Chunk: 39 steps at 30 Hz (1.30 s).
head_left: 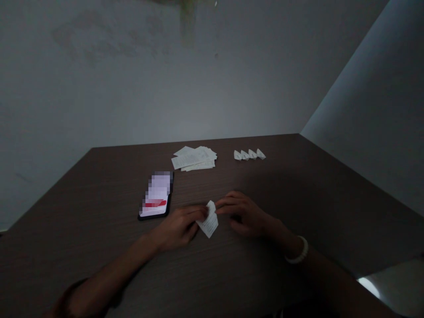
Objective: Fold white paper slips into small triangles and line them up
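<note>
A small folded piece of printed paper (211,224) lies at the middle of the table, its lower corner pointing toward me. My left hand (182,224) grips its left side, with the fingertips over the paper and the thumb beneath them by the edge. On the other side, my right hand (244,213) stretches its fingers toward the paper's upper right edge. Those fingertips are at or just touching the edge, and the thumb is held apart below. A pale beaded bracelet (302,251) circles the right wrist.
A phone (155,194) with a lit screen lies left of the paper. Behind it is a loose pile of printed paper slips (195,158). Several small folded paper pieces (249,154) stand in a row at the back right. Walls border the brown table (109,185) behind and right.
</note>
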Each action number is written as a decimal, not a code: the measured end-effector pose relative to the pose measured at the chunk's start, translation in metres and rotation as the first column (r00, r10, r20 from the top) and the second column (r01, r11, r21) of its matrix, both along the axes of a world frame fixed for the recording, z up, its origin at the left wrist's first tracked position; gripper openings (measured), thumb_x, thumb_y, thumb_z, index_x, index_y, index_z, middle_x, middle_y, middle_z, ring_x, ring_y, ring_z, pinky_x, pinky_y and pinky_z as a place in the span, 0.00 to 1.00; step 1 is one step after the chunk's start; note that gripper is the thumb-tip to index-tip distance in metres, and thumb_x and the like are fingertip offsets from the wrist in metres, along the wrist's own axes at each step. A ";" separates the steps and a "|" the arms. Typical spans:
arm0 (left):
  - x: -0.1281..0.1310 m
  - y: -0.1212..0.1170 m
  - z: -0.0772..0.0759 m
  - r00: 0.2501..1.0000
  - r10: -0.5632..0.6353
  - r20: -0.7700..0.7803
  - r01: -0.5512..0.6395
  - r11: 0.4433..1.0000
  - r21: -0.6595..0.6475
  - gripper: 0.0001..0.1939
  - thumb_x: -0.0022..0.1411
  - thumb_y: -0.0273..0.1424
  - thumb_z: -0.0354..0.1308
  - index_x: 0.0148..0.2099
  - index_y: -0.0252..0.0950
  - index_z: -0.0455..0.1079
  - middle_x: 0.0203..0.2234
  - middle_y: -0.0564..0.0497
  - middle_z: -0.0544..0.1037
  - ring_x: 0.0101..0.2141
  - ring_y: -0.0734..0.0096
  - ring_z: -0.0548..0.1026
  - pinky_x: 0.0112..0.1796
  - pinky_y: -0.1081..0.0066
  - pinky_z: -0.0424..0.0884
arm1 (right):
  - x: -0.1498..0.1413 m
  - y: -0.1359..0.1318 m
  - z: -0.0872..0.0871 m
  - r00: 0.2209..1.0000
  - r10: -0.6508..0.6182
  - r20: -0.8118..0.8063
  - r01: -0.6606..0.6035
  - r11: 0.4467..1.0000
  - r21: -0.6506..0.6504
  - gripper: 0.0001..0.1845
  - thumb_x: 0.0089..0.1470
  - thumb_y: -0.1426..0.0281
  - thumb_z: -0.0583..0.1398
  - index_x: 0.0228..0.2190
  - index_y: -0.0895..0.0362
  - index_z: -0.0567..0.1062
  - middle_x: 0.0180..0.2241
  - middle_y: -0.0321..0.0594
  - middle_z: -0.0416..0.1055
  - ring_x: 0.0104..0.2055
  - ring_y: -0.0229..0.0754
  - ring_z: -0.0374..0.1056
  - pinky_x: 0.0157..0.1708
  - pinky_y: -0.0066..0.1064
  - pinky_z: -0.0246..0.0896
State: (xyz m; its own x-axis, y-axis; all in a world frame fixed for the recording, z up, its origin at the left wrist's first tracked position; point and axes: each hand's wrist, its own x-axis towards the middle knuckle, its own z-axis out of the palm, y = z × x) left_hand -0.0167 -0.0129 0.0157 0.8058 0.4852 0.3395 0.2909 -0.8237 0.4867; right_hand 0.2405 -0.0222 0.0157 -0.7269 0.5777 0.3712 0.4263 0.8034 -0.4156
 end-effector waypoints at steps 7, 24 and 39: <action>-0.002 -0.002 0.000 0.998 -0.052 -0.030 0.054 0.996 0.071 0.15 0.57 0.22 0.54 0.48 0.33 0.68 0.47 0.41 0.72 0.51 0.57 0.70 0.49 0.59 0.71 | -0.007 -0.002 -0.005 0.993 -0.072 0.098 0.069 0.997 0.031 0.15 0.51 0.74 0.59 0.42 0.53 0.76 0.51 0.40 0.70 0.48 0.47 0.63 0.49 0.42 0.56; -0.004 0.002 0.007 0.995 -0.058 -0.079 0.060 0.998 0.019 0.08 0.60 0.21 0.52 0.39 0.33 0.71 0.43 0.44 0.74 0.49 0.61 0.70 0.51 0.60 0.69 | -0.012 -0.008 -0.008 0.986 -0.154 0.064 0.148 0.985 0.084 0.06 0.53 0.67 0.62 0.35 0.55 0.77 0.38 0.40 0.70 0.41 0.43 0.63 0.44 0.37 0.57; -0.008 0.006 0.010 0.995 -0.060 -0.086 0.051 0.994 -0.101 0.09 0.60 0.20 0.50 0.39 0.32 0.70 0.46 0.43 0.73 0.47 0.61 0.73 0.47 0.62 0.72 | -0.007 -0.015 -0.009 0.976 0.046 0.211 -0.073 0.989 0.125 0.18 0.54 0.72 0.58 0.47 0.50 0.74 0.50 0.40 0.68 0.49 0.45 0.62 0.49 0.41 0.58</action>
